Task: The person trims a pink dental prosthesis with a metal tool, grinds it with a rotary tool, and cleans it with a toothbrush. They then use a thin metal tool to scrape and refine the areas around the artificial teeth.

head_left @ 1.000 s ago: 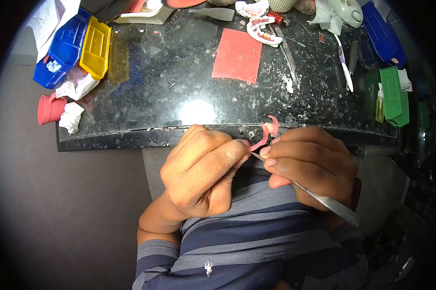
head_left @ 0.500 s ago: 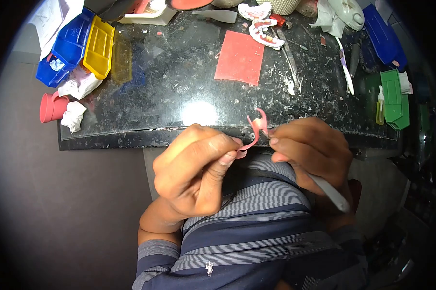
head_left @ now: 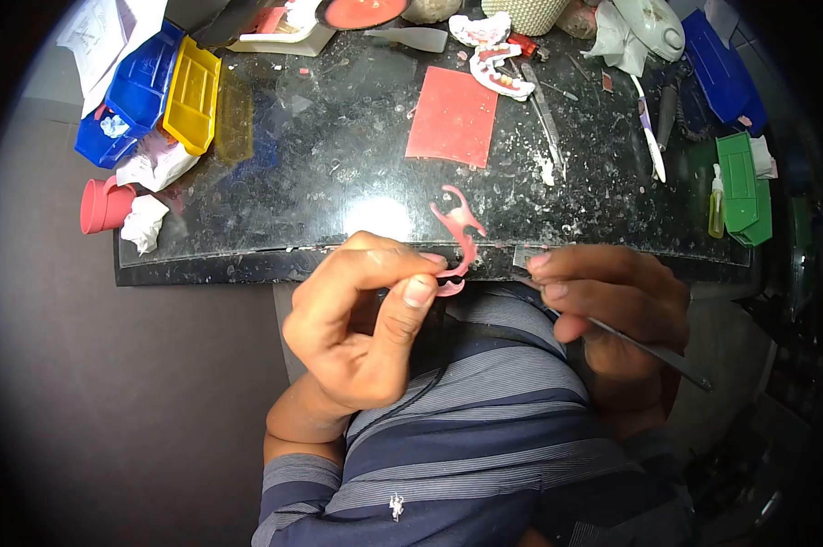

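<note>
sheet (head_left: 452, 117) on bench (head_left: 329, 164) | casts (head_left: 515, 88) behind it | mug (head_left: 101, 206) before left bins (head_left: 191, 96) | bottle (head_left: 716, 210) right of toothbrush (head_left: 649, 132)

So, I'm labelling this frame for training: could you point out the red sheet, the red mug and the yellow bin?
red sheet (head_left: 451, 118): head view, middle of its face
red mug (head_left: 102, 208): head view, side of its body
yellow bin (head_left: 193, 96): head view, inner face

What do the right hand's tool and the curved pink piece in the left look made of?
Tool: likely steel, smooth, judging by its grey, metallic-looking handle. Curved pink piece: probably acrylic or another plastic, smooth; its thin arms hold shape unsupported, though wax remains possible.
</note>
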Available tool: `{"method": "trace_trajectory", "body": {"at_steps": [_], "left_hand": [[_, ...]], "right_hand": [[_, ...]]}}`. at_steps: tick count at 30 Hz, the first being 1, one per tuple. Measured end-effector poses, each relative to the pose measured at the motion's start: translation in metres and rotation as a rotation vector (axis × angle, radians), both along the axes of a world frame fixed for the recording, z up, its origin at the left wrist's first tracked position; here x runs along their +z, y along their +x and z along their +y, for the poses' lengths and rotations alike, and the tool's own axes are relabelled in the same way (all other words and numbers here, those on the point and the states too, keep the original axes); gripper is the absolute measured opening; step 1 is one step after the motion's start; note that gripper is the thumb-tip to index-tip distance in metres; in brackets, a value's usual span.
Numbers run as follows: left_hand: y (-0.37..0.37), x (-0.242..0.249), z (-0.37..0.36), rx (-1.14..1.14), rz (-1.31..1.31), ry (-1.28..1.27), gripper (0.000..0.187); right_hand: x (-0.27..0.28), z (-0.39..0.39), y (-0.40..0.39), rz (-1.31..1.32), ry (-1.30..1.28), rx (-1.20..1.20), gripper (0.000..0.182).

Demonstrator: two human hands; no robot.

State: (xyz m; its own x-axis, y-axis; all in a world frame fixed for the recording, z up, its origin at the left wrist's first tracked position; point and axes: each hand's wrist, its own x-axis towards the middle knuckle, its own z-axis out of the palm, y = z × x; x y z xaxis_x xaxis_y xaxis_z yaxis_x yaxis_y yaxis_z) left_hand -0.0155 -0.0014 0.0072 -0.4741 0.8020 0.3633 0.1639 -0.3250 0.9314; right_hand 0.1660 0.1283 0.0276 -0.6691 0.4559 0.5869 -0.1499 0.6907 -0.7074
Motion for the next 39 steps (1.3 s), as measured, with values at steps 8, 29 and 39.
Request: {"method": "trace_trajectory", "body": {"at_steps": [8, 29, 39], "left_hand": [[0.001, -0.001, 0.006, 0.034, 0.476, 0.144, 0.021], [-0.006, -0.005, 0.002, 0.028, 0.769, 0.204, 0.040], [-0.003, 0.008, -0.005, 0.000, 0.602, 0.112, 0.036]], "right_hand": [[0.015, -0.001, -0.006, -0.103, 0.104, 0.150, 0.022], [0.011, -0.003, -0.008, -0.138, 0.272, 0.092, 0.026], [-0.013, 0.010, -0.006, -0.196, 0.396, 0.013, 0.018]]}}
